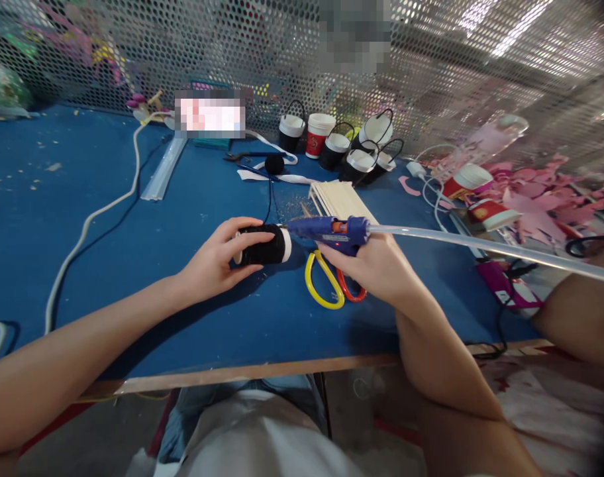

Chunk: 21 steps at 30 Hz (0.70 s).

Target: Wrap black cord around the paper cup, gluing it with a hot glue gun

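A paper cup wrapped in black yarn lies on its side in my left hand, whose fingers curl around it. My right hand grips a blue hot glue gun, with a long clear glue stick sticking out of its back. The gun's nozzle is at the cup's white rim end; whether it touches cannot be made out. Under the gun lie scissors with one yellow and one red handle. A strand of yarn runs from the cup up to a small black yarn ball.
Several black-wrapped cups with thin handles and a red paper cup stand near the mesh panel. Wooden sticks, pliers and spare glue sticks lie on the blue table. Pink cutouts and another person's arm are at right.
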Each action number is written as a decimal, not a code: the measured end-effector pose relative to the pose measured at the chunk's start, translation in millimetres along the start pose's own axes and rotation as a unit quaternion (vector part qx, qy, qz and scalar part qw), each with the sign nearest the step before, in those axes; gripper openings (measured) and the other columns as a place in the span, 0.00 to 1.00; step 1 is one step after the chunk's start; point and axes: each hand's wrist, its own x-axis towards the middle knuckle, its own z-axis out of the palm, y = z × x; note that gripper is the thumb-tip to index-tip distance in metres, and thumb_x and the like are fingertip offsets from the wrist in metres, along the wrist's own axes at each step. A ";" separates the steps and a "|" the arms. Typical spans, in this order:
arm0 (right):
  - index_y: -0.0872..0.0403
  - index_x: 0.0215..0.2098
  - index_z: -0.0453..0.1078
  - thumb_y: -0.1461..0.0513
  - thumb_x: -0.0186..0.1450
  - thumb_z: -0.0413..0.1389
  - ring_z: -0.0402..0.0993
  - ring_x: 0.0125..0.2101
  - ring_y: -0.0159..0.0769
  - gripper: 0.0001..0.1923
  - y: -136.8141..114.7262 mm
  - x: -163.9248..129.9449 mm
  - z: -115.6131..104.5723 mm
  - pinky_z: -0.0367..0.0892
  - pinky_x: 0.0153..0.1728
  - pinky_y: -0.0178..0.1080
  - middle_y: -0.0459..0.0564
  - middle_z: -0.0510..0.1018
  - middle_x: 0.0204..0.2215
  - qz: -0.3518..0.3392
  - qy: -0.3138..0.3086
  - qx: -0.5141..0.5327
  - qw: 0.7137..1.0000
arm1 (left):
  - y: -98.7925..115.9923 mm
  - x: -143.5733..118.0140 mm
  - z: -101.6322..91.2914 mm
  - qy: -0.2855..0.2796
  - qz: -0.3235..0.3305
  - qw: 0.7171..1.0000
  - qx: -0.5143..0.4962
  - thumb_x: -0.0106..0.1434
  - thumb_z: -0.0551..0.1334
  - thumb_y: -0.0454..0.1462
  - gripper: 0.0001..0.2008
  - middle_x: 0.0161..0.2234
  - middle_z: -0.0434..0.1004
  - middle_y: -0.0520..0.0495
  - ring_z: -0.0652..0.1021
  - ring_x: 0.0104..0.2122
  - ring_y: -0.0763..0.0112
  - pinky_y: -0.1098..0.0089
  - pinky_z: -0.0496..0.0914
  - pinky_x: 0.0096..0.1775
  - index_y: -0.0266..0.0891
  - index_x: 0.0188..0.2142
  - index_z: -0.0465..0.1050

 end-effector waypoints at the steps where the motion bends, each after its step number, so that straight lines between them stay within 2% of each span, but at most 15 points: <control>1: 0.56 0.32 0.70 0.57 0.58 0.56 0.71 0.27 0.38 0.09 0.3 0.7 0.6 0.66 0.31 0.41 0.50 0.75 0.26 0.000 -0.002 0.002 1.000 | 0.0 0.0 0.5 0.000 0.003 1.000 0.002 0.60 0.61 0.35 0.20 0.53 0.62 0.37 0.67 0.53 0.59 0.59 0.68 0.50 0.39 0.52 0.63; 5: 0.56 0.32 0.70 0.56 0.58 0.56 0.71 0.29 0.38 0.11 -1.3 3.1 0.4 0.66 0.32 0.40 0.50 0.76 0.28 -0.003 -0.004 0.027 1.000 | 0.3 0.5 1.4 -0.008 0.002 1.000 -0.001 0.60 0.61 0.35 0.20 0.54 0.61 0.38 0.67 0.52 0.59 0.59 0.68 0.49 0.40 0.53 0.63; 10: 0.56 0.29 0.70 0.53 0.55 0.58 0.66 0.18 0.32 0.14 2.7 7.7 -5.5 0.63 0.21 0.37 0.45 0.71 0.16 0.060 -0.022 0.123 0.990 | 0.3 1.4 -0.8 0.015 -0.041 0.998 -0.053 0.59 0.61 0.35 0.21 0.53 0.62 0.40 0.66 0.54 0.60 0.58 0.65 0.53 0.42 0.52 0.63; 12: 0.56 0.32 0.70 0.53 0.53 0.61 0.67 0.19 0.32 0.16 12.2 12.9 -6.8 0.63 0.21 0.36 0.45 0.73 0.19 0.067 0.022 0.159 0.985 | -0.6 2.2 -1.0 0.035 -0.066 0.993 -0.091 0.58 0.63 0.36 0.22 0.52 0.63 0.41 0.67 0.53 0.61 0.58 0.64 0.54 0.42 0.52 0.63; 14: 0.56 0.37 0.69 0.53 0.51 0.62 0.71 0.26 0.35 0.19 24.9 20.4 -6.8 0.66 0.26 0.37 0.48 0.77 0.28 0.053 0.091 0.169 0.980 | -1.5 3.0 -0.6 0.056 -0.082 0.987 -0.126 0.57 0.64 0.36 0.23 0.51 0.64 0.42 0.68 0.52 0.61 0.58 0.64 0.54 0.42 0.52 0.64; 16: 0.56 0.35 0.70 0.51 0.54 0.59 0.72 0.28 0.37 0.18 37.7 29.0 -6.6 0.66 0.28 0.39 0.50 0.77 0.29 0.071 0.142 0.121 0.980 | -1.7 3.6 -0.2 0.069 -0.091 0.982 -0.151 0.56 0.64 0.36 0.23 0.50 0.65 0.43 0.68 0.52 0.62 0.59 0.65 0.53 0.42 0.51 0.64; 19: 0.57 0.26 0.69 0.48 0.58 0.53 0.71 0.26 0.41 0.20 51.1 40.2 -6.9 0.63 0.27 0.41 0.54 0.74 0.23 0.137 0.155 -0.061 0.976 | 0.0 3.7 -0.7 0.072 -0.105 0.977 -0.170 0.56 0.64 0.36 0.22 0.49 0.65 0.44 0.69 0.51 0.63 0.60 0.66 0.52 0.43 0.51 0.64; 21: 0.57 0.25 0.69 0.48 0.59 0.51 0.71 0.27 0.43 0.21 55.5 45.1 -6.5 0.62 0.28 0.41 0.54 0.74 0.22 0.155 0.152 -0.142 0.966 | 1.6 3.4 -1.6 0.071 -0.107 0.977 -0.171 0.56 0.64 0.36 0.22 0.49 0.65 0.44 0.68 0.51 0.63 0.59 0.65 0.52 0.44 0.50 0.64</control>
